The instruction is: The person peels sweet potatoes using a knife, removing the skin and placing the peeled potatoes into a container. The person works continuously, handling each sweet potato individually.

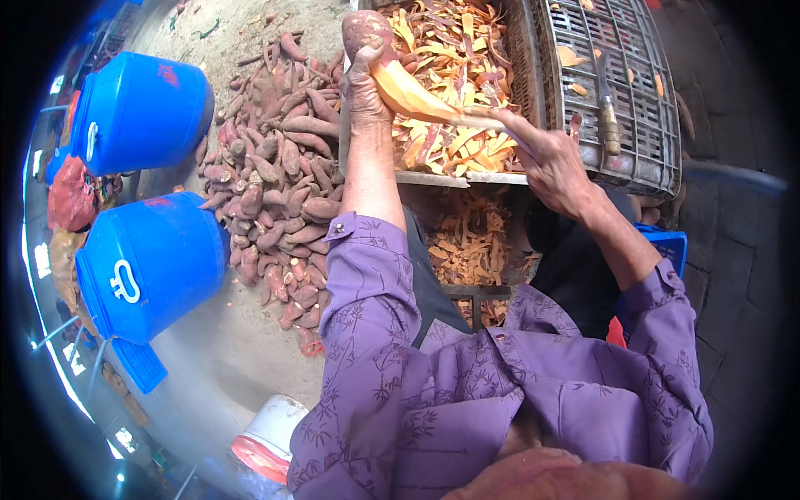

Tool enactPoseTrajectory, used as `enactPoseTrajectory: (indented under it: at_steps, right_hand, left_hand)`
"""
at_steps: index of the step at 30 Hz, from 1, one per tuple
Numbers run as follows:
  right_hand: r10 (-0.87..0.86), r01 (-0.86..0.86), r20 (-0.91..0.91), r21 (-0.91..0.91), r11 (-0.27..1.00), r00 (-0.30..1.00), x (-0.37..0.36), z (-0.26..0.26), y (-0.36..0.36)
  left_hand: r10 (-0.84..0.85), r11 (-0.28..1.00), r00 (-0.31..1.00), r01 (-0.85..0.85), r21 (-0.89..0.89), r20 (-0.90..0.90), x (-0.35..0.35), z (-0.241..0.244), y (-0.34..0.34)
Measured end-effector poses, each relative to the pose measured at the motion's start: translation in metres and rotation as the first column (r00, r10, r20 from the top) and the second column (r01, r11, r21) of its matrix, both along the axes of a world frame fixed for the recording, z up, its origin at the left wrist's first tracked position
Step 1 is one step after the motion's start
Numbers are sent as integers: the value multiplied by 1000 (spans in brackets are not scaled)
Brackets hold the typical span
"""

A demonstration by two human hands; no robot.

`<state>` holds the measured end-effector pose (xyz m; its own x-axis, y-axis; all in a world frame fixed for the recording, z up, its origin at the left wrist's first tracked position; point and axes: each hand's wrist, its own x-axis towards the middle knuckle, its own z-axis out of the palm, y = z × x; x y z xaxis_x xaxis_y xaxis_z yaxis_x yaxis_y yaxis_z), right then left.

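My left hand (pixel 367 94) grips a large sweet potato (pixel 409 94). Purple-red skin remains on its far end, while the near, tapering length is peeled to orange flesh. In my right hand (pixel 556 165) is a slim peeling tool (pixel 490 122), blurred, at the tapered tip; whether it is a knife or a peeler I cannot tell. Beneath both hands a crate (pixel 431 179) holds a heap of orange and purple peelings (pixel 465 147).
Many unpeeled sweet potatoes (pixel 281 162) are piled on the floor at left, beside two blue plastic barrels (pixel 156 250). A wooden-handled knife (pixel 609 128) lies on a grey plastic crate (pixel 644 106) at right. More peelings (pixel 472 244) lie between my legs. A white bucket (pixel 275 422) stands lower left.
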<state>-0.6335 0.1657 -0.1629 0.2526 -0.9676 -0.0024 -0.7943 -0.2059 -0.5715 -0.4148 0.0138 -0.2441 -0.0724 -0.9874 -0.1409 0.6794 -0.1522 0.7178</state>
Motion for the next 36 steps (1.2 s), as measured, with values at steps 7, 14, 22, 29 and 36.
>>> enactPoseTrajectory:
  at_steps: [7, 14, 22, 29, 36]
  right_hand:
    - [-146, 154, 111, -68, 986, 983, -11, -3, 2]
    - [97, -176, -506, -111, 978, 857, -22, -27, -6]
    - [-192, 246, 238, -219, 944, 952, -8, 2, -63]
    - [-428, 120, 831, 414, 902, 354, -23, -54, -118]
    - [-387, -110, 876, 431, 896, 287, -38, -58, -94]
  left_hand:
    - [28, 985, 978, 8, 173, -205, 21, -5, -5]
    - [221, 974, 975, -221, 45, 6, 15, -19, -15]
    - [2, 991, 947, -46, 129, 321, -12, -5, -1]
    - [-499, 860, 800, 505, 74, 334, -53, 40, 49]
    - [-463, 885, 886, 463, 44, -6, -44, 38, 47]
